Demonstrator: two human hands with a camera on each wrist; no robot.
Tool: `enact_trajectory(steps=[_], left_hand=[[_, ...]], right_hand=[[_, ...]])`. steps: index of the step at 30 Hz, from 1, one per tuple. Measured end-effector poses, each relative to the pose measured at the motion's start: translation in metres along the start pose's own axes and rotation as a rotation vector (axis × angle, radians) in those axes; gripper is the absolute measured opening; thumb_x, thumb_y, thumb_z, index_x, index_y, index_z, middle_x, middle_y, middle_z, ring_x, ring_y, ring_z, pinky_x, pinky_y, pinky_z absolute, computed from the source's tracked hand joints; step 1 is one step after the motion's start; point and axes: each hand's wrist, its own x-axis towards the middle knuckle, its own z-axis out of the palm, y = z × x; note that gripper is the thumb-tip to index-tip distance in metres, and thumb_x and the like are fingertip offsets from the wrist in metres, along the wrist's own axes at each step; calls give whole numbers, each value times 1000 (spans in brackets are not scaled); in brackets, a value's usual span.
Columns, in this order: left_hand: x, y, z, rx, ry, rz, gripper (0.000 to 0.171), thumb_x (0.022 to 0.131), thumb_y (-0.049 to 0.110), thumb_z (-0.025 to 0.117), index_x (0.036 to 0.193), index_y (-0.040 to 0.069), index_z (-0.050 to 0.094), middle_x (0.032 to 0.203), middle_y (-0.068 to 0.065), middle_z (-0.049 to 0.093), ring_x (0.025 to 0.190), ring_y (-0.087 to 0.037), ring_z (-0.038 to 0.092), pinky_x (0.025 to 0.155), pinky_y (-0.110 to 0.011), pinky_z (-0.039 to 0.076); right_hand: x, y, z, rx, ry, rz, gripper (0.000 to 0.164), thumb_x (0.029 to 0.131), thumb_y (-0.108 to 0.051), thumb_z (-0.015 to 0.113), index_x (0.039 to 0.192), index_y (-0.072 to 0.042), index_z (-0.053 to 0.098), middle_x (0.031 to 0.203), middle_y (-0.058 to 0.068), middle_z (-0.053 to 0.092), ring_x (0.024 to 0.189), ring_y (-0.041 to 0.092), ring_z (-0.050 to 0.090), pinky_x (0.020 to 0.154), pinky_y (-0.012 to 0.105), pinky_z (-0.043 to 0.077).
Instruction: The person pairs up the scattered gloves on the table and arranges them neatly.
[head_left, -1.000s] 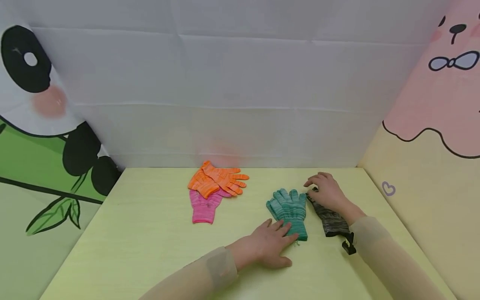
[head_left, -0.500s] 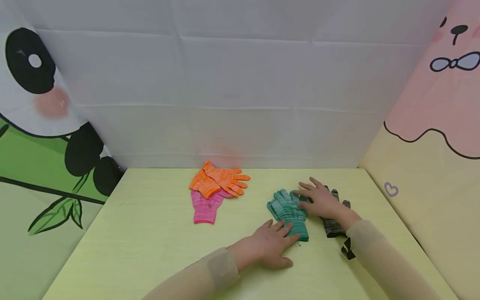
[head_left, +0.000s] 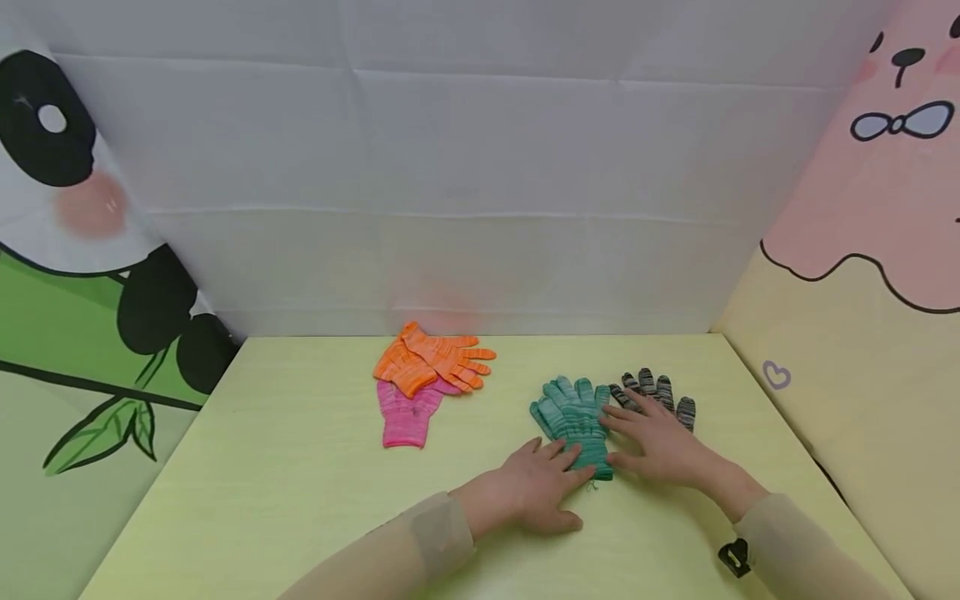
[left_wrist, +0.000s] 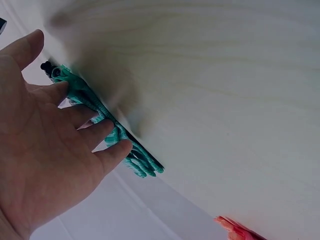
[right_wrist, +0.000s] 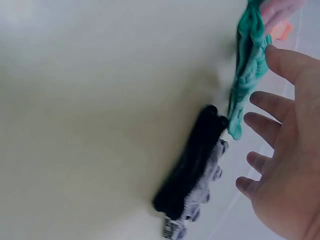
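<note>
A pair of green knit gloves (head_left: 576,407) lies flat, fingers pointing away. My left hand (head_left: 534,490) is spread, its fingertips overlapping the green cuff in the head view; the left wrist view shows straight, parted fingers beside the green gloves (left_wrist: 80,90). My right hand (head_left: 660,443) reaches over the black-and-grey gloves (head_left: 664,392), fingers extended, its fingertips at the right edge of the green pair. In the head view it hides the dark cuff, while the right wrist view shows that black cuff (right_wrist: 192,160) below the open palm. Neither hand holds anything.
Orange gloves (head_left: 453,360) lie across pink gloves (head_left: 405,419) at the back, left of the middle of the pale yellow table (head_left: 300,467). A white wall sheet (head_left: 480,167) rises behind, with cartoon panels at both sides. A black clip (head_left: 735,557) shows at the right sleeve.
My right hand has moved from the fingers of the black-and-grey gloves left toward the green fingertips, then back nearer to me, uncovering the dark glove fingers. My left hand has stayed put.
</note>
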Motion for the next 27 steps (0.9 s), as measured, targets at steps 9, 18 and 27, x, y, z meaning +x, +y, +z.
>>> enact_trajectory(steps=[9,18,27], left_hand=[[-2,-4,0,-68,12,25,77,97,70,48,163,38,25,169,4,19,156,-22,15,122,-54,19],[10,-32,-13,-223,140,76,60,103,59,47,154,27,50,153,8,50,142,-15,44,116,-41,35],[28,-80,-31,-540,382,-251,34,105,30,56,134,16,70,132,2,68,124,-22,60,103,-39,49]], right_hand=[[-5,-3,11,38,0,35,65,97,-51,66,152,-21,52,157,1,47,151,45,21,111,73,25],[-5,-6,12,-6,-17,-3,67,98,-57,61,153,-19,51,159,4,44,151,46,21,115,69,20],[-2,-7,6,-49,-86,4,68,98,-56,61,153,-18,51,159,7,43,151,48,20,117,67,17]])
